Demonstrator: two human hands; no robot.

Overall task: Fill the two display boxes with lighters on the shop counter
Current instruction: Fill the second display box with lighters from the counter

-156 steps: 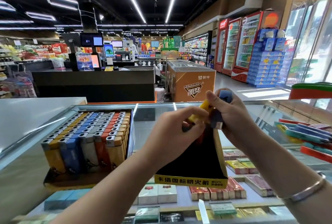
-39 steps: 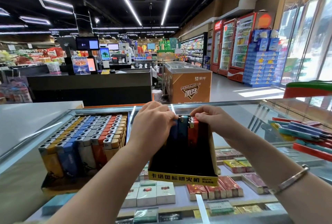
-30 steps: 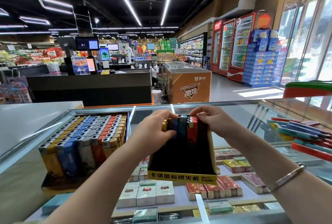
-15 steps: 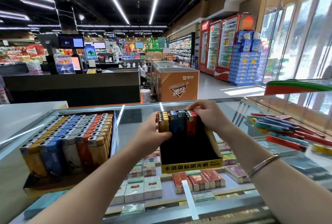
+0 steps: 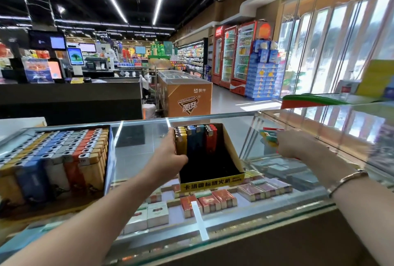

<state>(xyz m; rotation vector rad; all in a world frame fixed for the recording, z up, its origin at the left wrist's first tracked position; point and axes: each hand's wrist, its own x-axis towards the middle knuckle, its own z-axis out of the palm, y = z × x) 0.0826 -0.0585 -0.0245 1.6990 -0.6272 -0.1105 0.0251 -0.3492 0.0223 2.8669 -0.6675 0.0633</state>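
Two display boxes stand on the glass counter point(image 5: 136, 159). The left box point(image 5: 108, 159) is packed with rows of yellow, blue, grey and red lighters. The right box point(image 5: 213, 183), black inside with a yellow front lip, holds only a back row of yellow, blue and red lighters point(image 5: 196, 140). My left hand point(image 5: 168, 155) grips this box's left wall, thumb inside by the yellow lighters. My right hand point(image 5: 298, 146) is out to the right, fingers curled on the pile of loose lighters point(image 5: 269, 138); that part is blurred.
Cigarette packs point(image 5: 209, 201) lie in rows under the glass. A clear raised shelf point(image 5: 319, 120) runs along the counter's right side above the loose lighters. A bracelet point(image 5: 345, 180) is on my right wrist. Behind the counter are the shop aisle, a freezer and a checkout.
My right hand left the lighters in the right box and swung right to the loose pile. My left hand slid down to the box's left wall. The view turned right.
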